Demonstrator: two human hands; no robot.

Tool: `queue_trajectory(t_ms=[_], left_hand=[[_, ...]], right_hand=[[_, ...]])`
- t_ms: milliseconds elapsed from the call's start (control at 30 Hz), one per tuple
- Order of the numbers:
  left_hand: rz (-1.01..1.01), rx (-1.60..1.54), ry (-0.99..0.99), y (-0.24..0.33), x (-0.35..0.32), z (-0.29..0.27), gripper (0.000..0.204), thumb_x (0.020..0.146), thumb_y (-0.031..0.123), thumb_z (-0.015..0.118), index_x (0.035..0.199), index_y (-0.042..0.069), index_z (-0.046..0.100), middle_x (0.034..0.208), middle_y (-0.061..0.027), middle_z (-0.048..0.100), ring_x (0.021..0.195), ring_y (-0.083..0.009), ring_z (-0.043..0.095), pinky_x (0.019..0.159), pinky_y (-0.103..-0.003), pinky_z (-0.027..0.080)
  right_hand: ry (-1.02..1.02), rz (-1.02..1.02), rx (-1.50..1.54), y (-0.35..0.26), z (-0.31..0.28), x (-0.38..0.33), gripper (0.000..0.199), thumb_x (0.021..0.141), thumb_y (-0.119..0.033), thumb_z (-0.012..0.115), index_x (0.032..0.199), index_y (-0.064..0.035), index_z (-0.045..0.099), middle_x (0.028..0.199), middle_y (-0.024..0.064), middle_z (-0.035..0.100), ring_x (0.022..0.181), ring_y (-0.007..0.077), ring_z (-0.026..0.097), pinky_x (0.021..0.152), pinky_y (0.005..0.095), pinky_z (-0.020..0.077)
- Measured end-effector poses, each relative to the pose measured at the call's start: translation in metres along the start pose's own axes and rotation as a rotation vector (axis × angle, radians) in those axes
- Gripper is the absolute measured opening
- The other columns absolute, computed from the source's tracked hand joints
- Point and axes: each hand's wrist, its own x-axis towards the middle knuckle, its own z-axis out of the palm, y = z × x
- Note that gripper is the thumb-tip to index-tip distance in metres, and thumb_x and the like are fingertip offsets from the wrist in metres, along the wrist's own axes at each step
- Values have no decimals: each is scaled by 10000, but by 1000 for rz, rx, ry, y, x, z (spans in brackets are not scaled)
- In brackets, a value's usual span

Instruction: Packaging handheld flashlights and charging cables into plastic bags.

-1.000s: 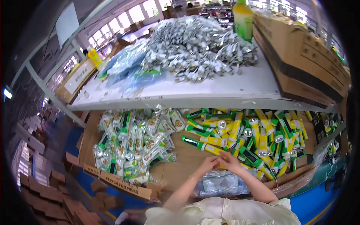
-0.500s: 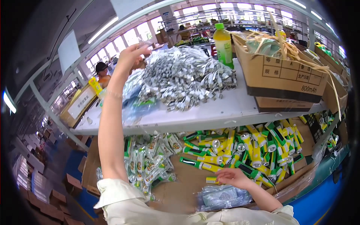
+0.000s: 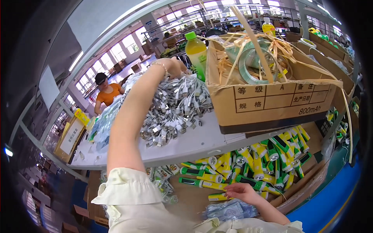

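The left hand [image 3: 173, 66] is stretched out over the far side of a heap of white cables [image 3: 165, 130] on the white shelf [image 3: 194, 144], just beside a green-capped bottle [image 3: 196, 58]; its fingertips are hidden, so I cannot tell whether they are apart or clamped on a cable. The right hand [image 3: 244, 193] is low down, palm mostly downward, its fingers loosely bent and a little apart, with nothing seen in its grip. Those fingers are close to a green and yellow flashlight [image 3: 202, 183] lying on its side by the loose flashlights [image 3: 258, 165]; whether they touch it is unclear. Just below the right hand sits a stack of clear plastic bags [image 3: 230, 209], and bagged flashlights [image 3: 162, 179] lie to the left, partly behind the left forearm. The step in hand seems to be reaching up to the shelf for something at the heap. If a cable is wanted, the next move calls for a light pinch and a slow draw, as the cables look tangled, keeping clear of the bottle.
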Motion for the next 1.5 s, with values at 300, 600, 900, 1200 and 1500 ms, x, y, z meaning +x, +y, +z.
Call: queue_trajectory(t_ms=[300,600,900,1200,1500], left_hand=[[223,166,399,-18,-5,21,464,752,102,606,1192,247,600,1102,-151,530,1035,-312,510,927,-395,424],[353,211,1121,-2,-155,-9,338,608,27,681,925,99,587,861,-25,621,913,-258,526,786,-380,445],[245,448,1393,77,-317,17,317,592,61,714,868,109,566,851,16,606,847,-214,532,764,-338,425],[279,-92,1221,189,-339,142,283,568,32,657,818,69,530,812,-25,562,776,-239,497,723,-340,399],[331,-1244,866,206,-332,231,264,735,157,746,871,21,564,903,-33,611,740,-118,520,655,-253,404]], right_hand=[[8,-1,-1,-3,7,3,253,897,-47,585,1142,16,584,947,110,668,887,161,636,793,288,515],[-5,-60,-26,0,19,-15,251,895,-46,585,1136,24,585,942,113,667,892,164,642,808,294,520],[224,-950,-504,-96,59,-62,154,737,-63,721,879,-27,674,835,78,679,712,169,646,627,284,502],[-327,-252,-209,-107,124,-63,517,709,-298,785,1085,-8,582,938,40,621,876,125,561,792,298,453],[154,-440,-892,-30,98,-98,399,674,-215,731,1015,-26,647,1141,143,605,1007,269,591,909,373,440]])
